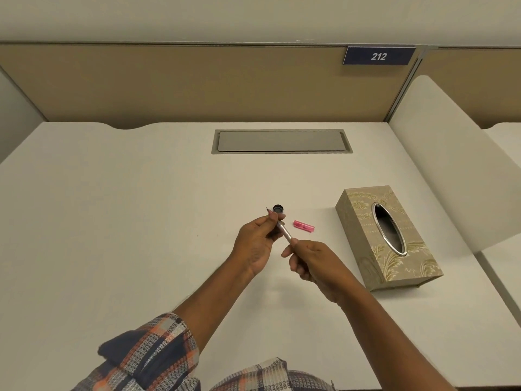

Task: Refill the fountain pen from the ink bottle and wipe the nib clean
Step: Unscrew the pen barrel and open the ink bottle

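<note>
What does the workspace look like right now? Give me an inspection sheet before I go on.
Surface: white desk, with a closed grey hatch set in at the back.
Job's things: fountain pen held above the desk, nib pointing up and left; small dark round ink bottle just behind the hands, seemingly open; pink cap lying to its right.
Clutter: patterned tissue box at right, no tissue sticking out.
Grippers: left hand fingers pinch the nib end; right hand grips the rear of the pen.
Cables: nothing seen.
Surroundings: tan partition behind, blue sign reading 212, white divider at right.
</note>
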`<move>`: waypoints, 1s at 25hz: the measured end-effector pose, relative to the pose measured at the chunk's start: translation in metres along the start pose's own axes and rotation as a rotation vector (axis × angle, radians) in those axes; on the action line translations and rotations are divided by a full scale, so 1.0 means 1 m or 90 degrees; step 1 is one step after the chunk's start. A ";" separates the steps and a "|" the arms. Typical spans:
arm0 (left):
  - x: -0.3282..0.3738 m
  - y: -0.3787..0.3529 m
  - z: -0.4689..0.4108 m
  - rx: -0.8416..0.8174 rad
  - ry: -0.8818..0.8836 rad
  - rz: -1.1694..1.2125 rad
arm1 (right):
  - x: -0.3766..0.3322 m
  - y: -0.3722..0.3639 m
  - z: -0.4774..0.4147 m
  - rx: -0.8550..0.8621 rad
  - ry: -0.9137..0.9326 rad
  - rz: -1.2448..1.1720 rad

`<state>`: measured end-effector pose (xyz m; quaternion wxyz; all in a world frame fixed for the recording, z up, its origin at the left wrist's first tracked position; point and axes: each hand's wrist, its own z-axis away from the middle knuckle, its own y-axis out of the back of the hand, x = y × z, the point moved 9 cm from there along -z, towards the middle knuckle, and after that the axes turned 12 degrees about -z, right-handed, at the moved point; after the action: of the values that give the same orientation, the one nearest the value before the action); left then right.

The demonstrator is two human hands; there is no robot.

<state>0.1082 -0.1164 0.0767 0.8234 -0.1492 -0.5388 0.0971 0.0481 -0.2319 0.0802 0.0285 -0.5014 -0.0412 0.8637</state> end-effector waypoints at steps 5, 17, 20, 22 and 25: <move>-0.002 -0.001 0.000 0.044 0.003 0.024 | -0.014 0.013 0.001 0.120 0.122 0.096; 0.008 -0.002 0.010 0.073 -0.011 0.042 | -0.010 0.025 0.006 0.144 0.144 -0.108; 0.009 -0.002 0.012 0.076 -0.015 0.047 | -0.004 0.024 0.009 0.167 0.080 -0.145; 0.010 -0.003 0.014 0.078 -0.016 0.050 | -0.003 0.026 0.009 0.181 0.082 -0.135; 0.010 -0.003 0.016 0.092 -0.012 0.062 | -0.008 0.032 0.012 0.191 0.140 -0.141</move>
<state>0.0975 -0.1136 0.0923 0.8213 -0.1146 -0.5301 0.1768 0.0414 -0.2648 0.0896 0.2020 -0.5753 0.0361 0.7918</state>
